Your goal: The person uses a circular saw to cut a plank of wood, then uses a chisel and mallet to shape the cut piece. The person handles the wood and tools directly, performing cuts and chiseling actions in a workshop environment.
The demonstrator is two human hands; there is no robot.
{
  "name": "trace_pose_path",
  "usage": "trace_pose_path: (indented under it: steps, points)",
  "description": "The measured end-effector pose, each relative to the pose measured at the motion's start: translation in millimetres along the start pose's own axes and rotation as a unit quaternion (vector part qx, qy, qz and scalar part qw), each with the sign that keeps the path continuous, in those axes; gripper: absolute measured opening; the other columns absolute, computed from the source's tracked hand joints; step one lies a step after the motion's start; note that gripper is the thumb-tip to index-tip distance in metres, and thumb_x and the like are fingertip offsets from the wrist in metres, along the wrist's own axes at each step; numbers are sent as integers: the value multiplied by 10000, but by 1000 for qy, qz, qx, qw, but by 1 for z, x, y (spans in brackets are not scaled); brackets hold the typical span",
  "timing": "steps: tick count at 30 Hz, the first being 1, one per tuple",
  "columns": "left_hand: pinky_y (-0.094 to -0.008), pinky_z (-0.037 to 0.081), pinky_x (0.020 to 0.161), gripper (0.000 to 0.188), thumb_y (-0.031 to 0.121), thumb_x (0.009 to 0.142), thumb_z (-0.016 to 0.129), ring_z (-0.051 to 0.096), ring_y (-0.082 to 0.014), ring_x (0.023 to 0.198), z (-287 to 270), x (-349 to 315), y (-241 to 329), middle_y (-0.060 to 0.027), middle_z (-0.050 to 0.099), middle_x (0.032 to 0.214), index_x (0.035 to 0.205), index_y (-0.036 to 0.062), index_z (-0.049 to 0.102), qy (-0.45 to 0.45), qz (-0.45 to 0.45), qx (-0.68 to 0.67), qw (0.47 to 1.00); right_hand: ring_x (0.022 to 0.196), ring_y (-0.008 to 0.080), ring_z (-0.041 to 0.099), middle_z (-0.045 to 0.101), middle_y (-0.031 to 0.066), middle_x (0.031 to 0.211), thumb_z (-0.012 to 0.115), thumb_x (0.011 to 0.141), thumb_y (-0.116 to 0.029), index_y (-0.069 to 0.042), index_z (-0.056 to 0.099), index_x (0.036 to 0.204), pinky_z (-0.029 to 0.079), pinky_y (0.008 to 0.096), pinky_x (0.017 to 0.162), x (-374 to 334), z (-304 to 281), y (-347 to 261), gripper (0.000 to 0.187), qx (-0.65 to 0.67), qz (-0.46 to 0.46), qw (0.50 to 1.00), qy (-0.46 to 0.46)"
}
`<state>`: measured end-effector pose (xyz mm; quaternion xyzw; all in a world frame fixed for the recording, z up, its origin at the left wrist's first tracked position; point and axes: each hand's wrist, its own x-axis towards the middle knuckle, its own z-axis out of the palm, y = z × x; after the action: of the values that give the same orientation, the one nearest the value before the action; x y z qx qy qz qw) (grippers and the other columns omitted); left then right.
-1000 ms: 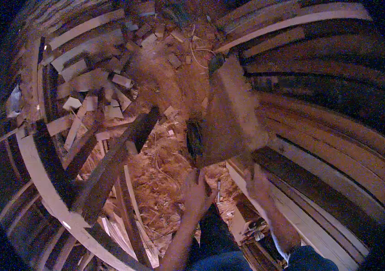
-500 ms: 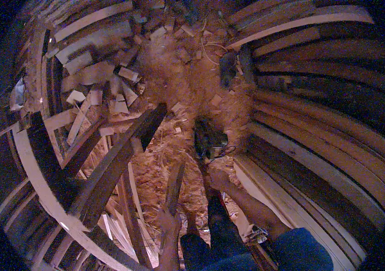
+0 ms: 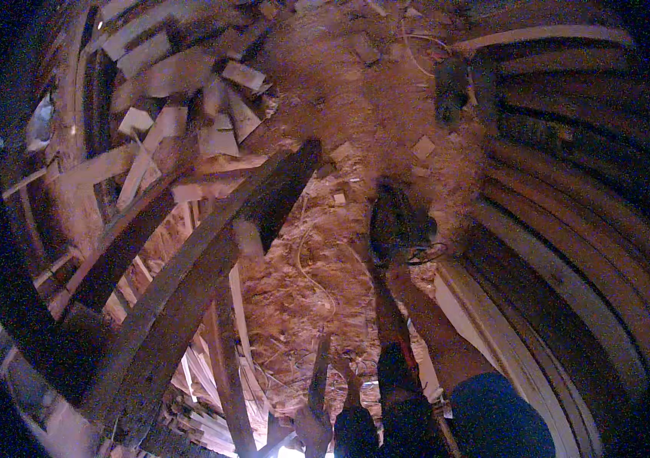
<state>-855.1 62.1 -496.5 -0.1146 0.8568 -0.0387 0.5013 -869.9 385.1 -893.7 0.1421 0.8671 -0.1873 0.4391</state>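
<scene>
Left hand [image 3: 312,427] grips wood piece [image 3: 320,370], lower than before; right hand [image 3: 399,273]: cannot tell.

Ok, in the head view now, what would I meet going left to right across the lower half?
Long dark beam → left hand holding a wooden strip upward → right hand at the near end of a dark tool → long stacked boards.

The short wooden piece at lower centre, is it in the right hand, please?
No, the left hand holds the short wooden piece, while the right hand is by the dark object.
</scene>
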Motion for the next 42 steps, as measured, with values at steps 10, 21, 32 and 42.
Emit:
trace_pose_path:
  steps: [10,21,32,42]
  points:
    - [-533,483,937,753,451,833,762,617,-456,1068,-38,-81,-52,-249,586,1300,1406,35,505,-14,-41,-66,997,965,315,684,693,159,1050,628,932,-252,-10,630,1174,569,455,834,-24,-85,32,342,-13,5,999,41]
    - [-520,501,929,714,416,795,779,619,-423,1125,51,-270,-178,-217,602,1283,1358,52,534,70,-198,-227,951,961,321,684,700,151,1041,677,910,-237,7,607,1198,574,441,853,-155,-275,11,384,8,-211,977,26]
    - [-486,531,914,685,387,704,792,642,-408,1118,222,-390,-239,-186,636,1234,1280,77,588,166,-298,-460,820,956,327,684,708,142,1031,726,887,-222,23,583,1221,578,426,872,-275,-298,-92,439,-104,-321,924,-178]
    - [-498,501,890,581,555,843,668,638,-406,1013,425,-485,-289,-204,653,1008,1076,23,650,226,-503,-618,560,776,289,634,663,95,936,663,889,-253,-74,618,1199,481,466,724,-370,-181,-179,360,-183,-380,905,-54]
